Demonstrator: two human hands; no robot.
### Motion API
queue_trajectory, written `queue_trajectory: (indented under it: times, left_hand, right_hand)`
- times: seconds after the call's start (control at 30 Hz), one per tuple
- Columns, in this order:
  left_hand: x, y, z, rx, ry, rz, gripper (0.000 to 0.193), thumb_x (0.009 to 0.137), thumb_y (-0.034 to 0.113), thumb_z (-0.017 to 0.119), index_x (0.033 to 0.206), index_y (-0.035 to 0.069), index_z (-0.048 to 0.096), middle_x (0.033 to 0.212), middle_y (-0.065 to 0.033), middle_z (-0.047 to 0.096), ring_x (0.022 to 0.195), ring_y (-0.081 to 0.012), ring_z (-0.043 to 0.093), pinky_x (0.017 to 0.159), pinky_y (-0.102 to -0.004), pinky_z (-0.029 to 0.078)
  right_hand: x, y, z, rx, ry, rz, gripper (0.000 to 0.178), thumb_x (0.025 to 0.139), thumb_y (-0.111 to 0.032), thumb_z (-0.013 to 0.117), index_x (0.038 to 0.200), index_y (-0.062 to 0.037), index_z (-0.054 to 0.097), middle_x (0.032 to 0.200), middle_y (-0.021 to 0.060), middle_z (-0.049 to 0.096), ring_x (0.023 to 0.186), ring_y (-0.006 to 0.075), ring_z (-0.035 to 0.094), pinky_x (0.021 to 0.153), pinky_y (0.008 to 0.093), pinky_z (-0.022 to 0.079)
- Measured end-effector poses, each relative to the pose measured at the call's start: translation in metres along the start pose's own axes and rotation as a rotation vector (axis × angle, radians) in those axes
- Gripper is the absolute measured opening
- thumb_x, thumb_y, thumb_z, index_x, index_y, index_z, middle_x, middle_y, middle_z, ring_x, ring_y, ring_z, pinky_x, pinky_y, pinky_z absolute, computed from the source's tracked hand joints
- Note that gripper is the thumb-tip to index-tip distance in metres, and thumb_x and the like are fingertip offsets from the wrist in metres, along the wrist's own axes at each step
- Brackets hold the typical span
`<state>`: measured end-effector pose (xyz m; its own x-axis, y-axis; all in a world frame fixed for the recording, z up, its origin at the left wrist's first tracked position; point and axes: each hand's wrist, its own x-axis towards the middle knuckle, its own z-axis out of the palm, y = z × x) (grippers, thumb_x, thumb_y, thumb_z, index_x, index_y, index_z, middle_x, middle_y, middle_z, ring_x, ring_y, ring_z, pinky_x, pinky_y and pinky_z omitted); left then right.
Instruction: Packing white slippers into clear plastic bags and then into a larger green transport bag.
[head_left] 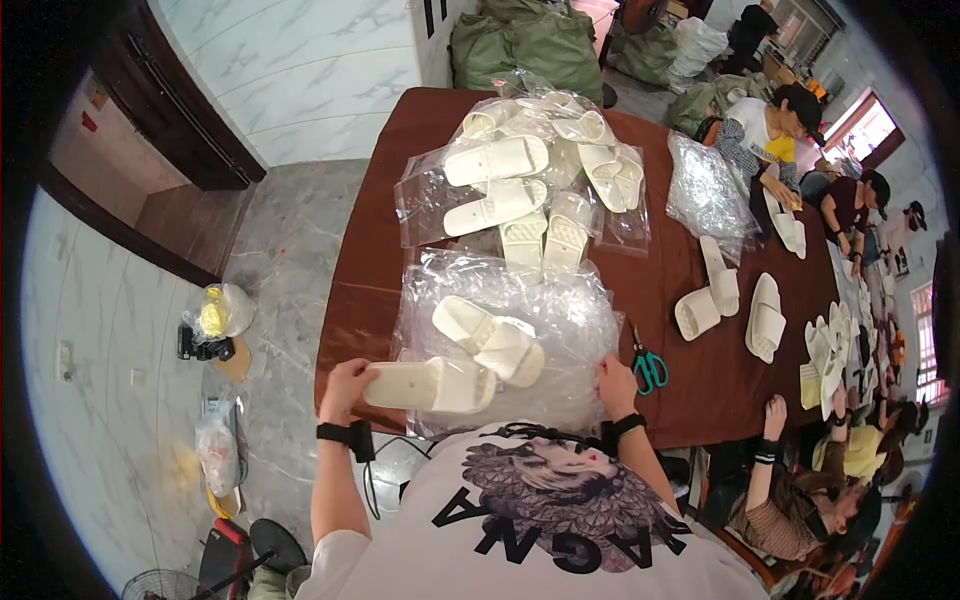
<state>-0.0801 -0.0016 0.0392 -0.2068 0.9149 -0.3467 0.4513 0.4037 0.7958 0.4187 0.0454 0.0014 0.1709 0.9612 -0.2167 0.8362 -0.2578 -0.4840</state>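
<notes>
My left hand [345, 392] is closed on the heel end of a cream slipper [400, 387], which lies sideways over the near edge of a pile of clear plastic bags [575, 330]. A second cream slipper [488, 340] lies slanted on the bags just beyond it, its strap partly touching the first one. At the right edge of the pile my right hand [614, 387] is closed, its fingertips pinching the plastic. Teal-handled scissors [650, 370] lie on the brown cloth just right of that hand.
Bagged slippers [497, 160] are heaped at the table's far end. More clear bags [705, 185] lie at the far right. Loose slippers [766, 318] rest on the brown-covered table [350, 290]. Other people, one in a striped sleeve [765, 490], sit along the right side.
</notes>
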Motion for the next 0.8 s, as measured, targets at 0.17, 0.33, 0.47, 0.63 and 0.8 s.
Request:
queue_trajectory:
  times: [0.17, 0.33, 0.47, 0.63, 0.8]
  left_hand:
    - [-0.016, 0.004, -0.069, 0.065, 0.325, -0.014, 0.022, 0.086, 0.017, 0.062, 0.094, -0.003, 0.066, 0.075, -0.0042, 0.065, 0.072, -0.0101, 0.057, 0.066, -0.0277, 0.046]
    - [-0.044, 0.043, -0.120, 0.263, 0.772, 0.092, 0.026, 0.089, 0.022, 0.061, 0.098, -0.002, 0.065, 0.074, -0.0083, 0.063, 0.067, -0.0141, 0.055, 0.064, -0.0302, 0.046]
    - [-0.074, 0.137, -0.108, 0.356, 1.149, 0.154, 0.028, 0.093, 0.026, 0.059, 0.101, 0.000, 0.063, 0.077, -0.0108, 0.062, 0.066, -0.0194, 0.054, 0.064, -0.0300, 0.046]
    - [-0.090, 0.192, -0.091, 0.168, 1.323, 0.316, 0.028, 0.097, 0.026, 0.055, 0.101, -0.001, 0.063, 0.082, -0.0077, 0.064, 0.071, -0.0140, 0.055, 0.065, -0.0277, 0.047]
    - [-0.075, 0.212, -0.037, -0.630, 0.925, 0.427, 0.025, 0.099, 0.020, 0.052, 0.103, -0.003, 0.060, 0.095, -0.0033, 0.061, 0.081, -0.0091, 0.055, 0.066, -0.0238, 0.047]
  right_hand:
    - [0.000, 0.005, 0.003, -0.016, 0.035, -0.050, 0.018, 0.086, -0.023, 0.056, 0.087, -0.0054, 0.061, 0.079, 0.0211, 0.065, 0.077, 0.0414, 0.062, 0.067, 0.0512, 0.047]
    - [0.002, 0.010, 0.008, -0.081, 0.131, -0.112, 0.018, 0.085, -0.023, 0.057, 0.082, -0.0050, 0.061, 0.064, 0.0121, 0.064, 0.067, 0.0321, 0.065, 0.062, 0.0417, 0.049]
    - [0.003, 0.007, 0.003, -0.015, 0.004, -0.040, 0.017, 0.086, -0.021, 0.055, 0.087, -0.0049, 0.061, 0.081, 0.0210, 0.065, 0.079, 0.0406, 0.062, 0.068, 0.0497, 0.048]
    - [0.004, 0.015, 0.009, -0.063, 0.100, -0.115, 0.018, 0.085, -0.021, 0.057, 0.083, -0.0039, 0.061, 0.069, 0.0142, 0.065, 0.068, 0.0336, 0.065, 0.064, 0.0433, 0.049]
    - [0.005, 0.016, 0.011, -0.075, 0.123, -0.159, 0.018, 0.084, -0.020, 0.056, 0.081, -0.0025, 0.060, 0.069, 0.0156, 0.065, 0.067, 0.0343, 0.064, 0.063, 0.0441, 0.049]
